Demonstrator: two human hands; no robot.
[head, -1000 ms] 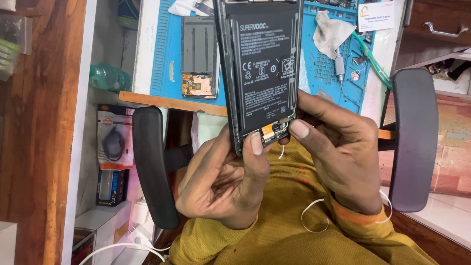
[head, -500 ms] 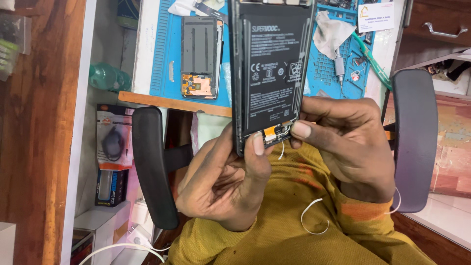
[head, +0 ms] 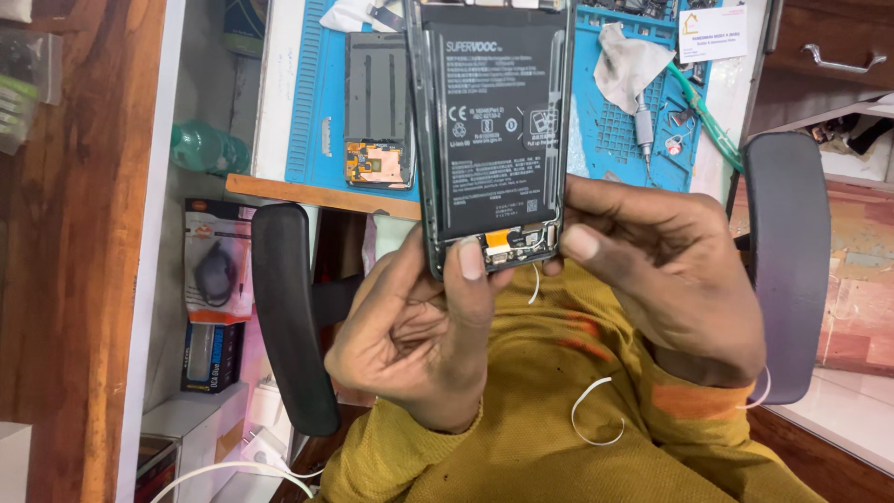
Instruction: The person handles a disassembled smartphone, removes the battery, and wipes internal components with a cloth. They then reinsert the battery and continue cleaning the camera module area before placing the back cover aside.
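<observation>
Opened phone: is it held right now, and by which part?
Yes. Both hands grip the opened phone at its bottom end: the left hand has its thumb on the lower edge, the right hand pinches the lower right corner.

battery label (head: 492,121): black rectangular label with white print and small symbols, covering the battery of the opened phone held upright in the middle, its top reaching the upper frame edge
paper card (head: 712,20): small white rectangle with an orange mark at its left end, lying at the far right corner of the tabletop
blister package (head: 212,261): upright pack on the shelf left of the chair, white and orange-red, a dark rounded item shown inside
box (head: 209,357): small black box with blue print, directly below the blister package on the same shelf
</observation>
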